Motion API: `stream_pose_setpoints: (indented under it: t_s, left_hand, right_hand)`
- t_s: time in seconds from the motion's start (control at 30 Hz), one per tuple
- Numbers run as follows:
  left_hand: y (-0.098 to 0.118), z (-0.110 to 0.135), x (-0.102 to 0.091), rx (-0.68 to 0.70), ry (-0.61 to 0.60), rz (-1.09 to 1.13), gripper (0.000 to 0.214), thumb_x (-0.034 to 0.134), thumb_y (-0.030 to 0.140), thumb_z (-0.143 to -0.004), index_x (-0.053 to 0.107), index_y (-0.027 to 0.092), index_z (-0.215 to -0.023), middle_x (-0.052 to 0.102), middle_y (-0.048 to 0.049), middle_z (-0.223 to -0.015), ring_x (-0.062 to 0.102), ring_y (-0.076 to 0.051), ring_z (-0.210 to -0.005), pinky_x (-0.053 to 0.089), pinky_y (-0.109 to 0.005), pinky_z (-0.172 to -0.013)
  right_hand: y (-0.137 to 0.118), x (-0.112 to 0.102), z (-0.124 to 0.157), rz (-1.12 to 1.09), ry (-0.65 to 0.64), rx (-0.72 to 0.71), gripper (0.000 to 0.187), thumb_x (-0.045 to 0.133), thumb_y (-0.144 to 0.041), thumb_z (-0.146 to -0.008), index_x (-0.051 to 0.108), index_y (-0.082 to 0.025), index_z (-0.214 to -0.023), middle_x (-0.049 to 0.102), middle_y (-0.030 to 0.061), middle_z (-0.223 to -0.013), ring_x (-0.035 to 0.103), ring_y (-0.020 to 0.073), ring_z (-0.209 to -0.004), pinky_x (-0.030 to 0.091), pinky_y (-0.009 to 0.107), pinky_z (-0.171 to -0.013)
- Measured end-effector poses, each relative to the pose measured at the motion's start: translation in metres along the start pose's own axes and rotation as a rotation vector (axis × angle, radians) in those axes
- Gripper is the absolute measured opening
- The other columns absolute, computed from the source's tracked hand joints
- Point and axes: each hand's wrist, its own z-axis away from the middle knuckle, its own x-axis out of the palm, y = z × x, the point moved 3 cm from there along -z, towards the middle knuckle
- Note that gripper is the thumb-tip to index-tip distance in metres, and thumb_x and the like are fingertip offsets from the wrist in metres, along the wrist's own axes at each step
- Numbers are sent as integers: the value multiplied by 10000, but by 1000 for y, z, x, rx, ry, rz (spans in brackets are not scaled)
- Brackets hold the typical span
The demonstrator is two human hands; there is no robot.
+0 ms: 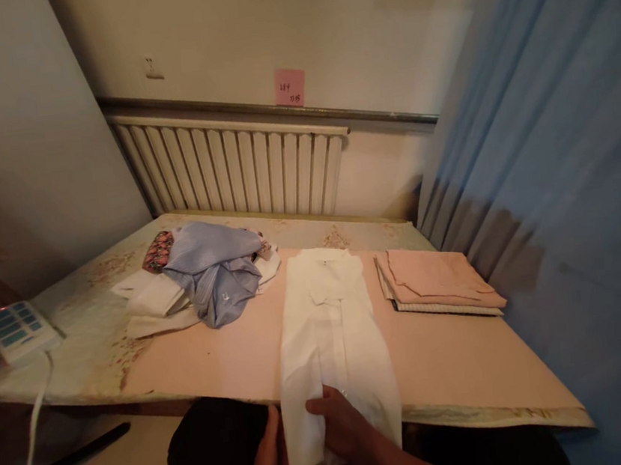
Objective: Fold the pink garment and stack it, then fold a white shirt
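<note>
A white shirt [331,335], folded into a long narrow strip, lies down the middle of the table [219,364] with its lower end hanging over the near edge. My right hand [339,421] grips that hanging end from the front, fingers curled around the cloth. My left hand [270,460] holds the left edge of the same end, mostly side-on, with its fingers pressed against the fabric.
A heap of unfolded clothes topped by a pale blue shirt [213,267] lies at the back left. A stack of folded pink garments [435,281] sits at the right. A power strip [17,329] rests at the left edge. A radiator [234,163] and blue curtain [561,156] stand behind.
</note>
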Motion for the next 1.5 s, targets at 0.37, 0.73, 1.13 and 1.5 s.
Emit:
stream_pose_setpoints:
  t_s: [0.37,0.73,1.13,1.5]
  left_hand:
    - [10,7,4,-14,-45,-54,628,646,599,-724,666,88,-1088,746,-130,-885,687,-290,-847,536,-367,-712]
    - [5,-19,-20,162,46,-303,617,796,503,-517,697,111,-983,730,-89,-797,654,-273,-748,505,-361,-651]
    - [-2,-34,-33,188,47,-325,488,812,408,-493,711,134,-883,744,-103,-853,653,-336,-933,519,-435,-790]
    - [-8,-50,-47,206,81,-370,468,827,380,-428,691,156,-816,732,-88,-775,652,-351,-907,506,-468,-820]
  right_hand:
    - [40,-22,9,115,-24,110,224,652,-247,-537,633,-142,-734,604,20,-626,596,182,-657,446,299,-633]
    - [24,-47,30,797,4,173,173,512,-195,-615,665,-159,-687,625,6,-612,577,150,-529,435,240,-488]
    - [-63,-78,39,1098,357,-360,177,445,-204,-784,622,-195,-784,649,5,-672,631,160,-627,466,266,-623]
    - [-88,-166,21,1892,499,-838,422,429,-311,-927,525,-181,-1316,502,106,-1391,402,252,-1331,358,463,-1086]
